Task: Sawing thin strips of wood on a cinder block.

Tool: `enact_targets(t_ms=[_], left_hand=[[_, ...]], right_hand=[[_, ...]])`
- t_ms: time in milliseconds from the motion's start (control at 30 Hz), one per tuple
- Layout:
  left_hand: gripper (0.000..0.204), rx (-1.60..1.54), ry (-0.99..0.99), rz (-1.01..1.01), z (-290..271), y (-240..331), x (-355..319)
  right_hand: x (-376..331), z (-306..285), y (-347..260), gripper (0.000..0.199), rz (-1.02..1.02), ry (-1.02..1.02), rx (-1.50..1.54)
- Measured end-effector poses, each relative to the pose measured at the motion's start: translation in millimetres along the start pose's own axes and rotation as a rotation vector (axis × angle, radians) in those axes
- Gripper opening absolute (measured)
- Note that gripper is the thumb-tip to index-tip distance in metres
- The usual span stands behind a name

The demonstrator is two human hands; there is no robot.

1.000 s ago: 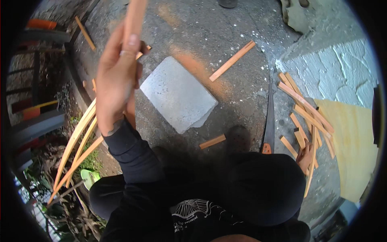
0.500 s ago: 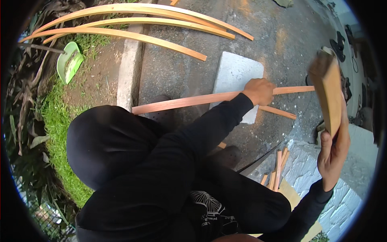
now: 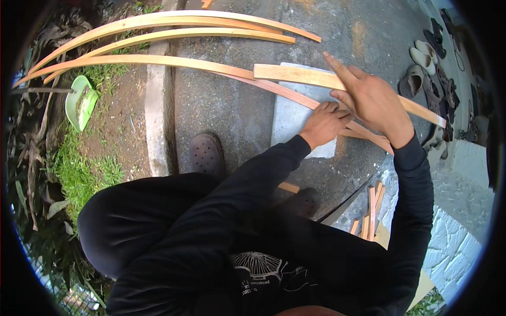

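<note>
My left hand is closed round a long reddish wooden strip. That strip slants across a pale grey slab on the ground. In my right hand is a lighter wooden piece, thumb underneath and index finger stretched along it. This piece lies above the reddish strip, beyond my left hand, and its far right end sticks out past my wrist. Whether the two pieces touch under my hands is hidden. Another short wooden end shows at the slab's right edge.
Several long wooden strips lie across the concrete curb at the upper left. A green dustpan is on the soil. Shoes line the right side. Short offcuts and a dark blade-like tool lie near my knee.
My right hand has swung the lighter piece down and left, from upright to nearly level over the slab. The reddish strip has turned, its left end now farther away.
</note>
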State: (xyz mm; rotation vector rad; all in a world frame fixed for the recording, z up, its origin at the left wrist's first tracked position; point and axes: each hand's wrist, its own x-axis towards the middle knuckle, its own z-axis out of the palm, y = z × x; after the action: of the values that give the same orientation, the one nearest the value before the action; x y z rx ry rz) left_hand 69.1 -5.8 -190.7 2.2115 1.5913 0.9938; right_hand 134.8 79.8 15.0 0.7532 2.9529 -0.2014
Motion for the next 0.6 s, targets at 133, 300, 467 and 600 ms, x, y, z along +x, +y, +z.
enact_targets(t_ms=[133, 300, 467, 600], left_hand=[[0.034, -0.159, -0.367, -0.159, 23, 2, 9], [0.042, -0.246, -0.171, -0.247, 55, -12, -17], [0.041, -0.21, -0.186, 0.223, 45, 21, -20], [0.045, -0.273, -0.779, 0.14, -14, 48, -4]], right_hand=[[-27, 60, 20, 0.067, 0.081, -0.141, 0.122], [-30, 96, 11, 0.067, 0.012, -0.07, 0.068], [-19, 111, 6, 0.072, -0.058, -0.044, 0.053], [15, 135, 1, 0.069, -0.141, -0.017, 0.095]])
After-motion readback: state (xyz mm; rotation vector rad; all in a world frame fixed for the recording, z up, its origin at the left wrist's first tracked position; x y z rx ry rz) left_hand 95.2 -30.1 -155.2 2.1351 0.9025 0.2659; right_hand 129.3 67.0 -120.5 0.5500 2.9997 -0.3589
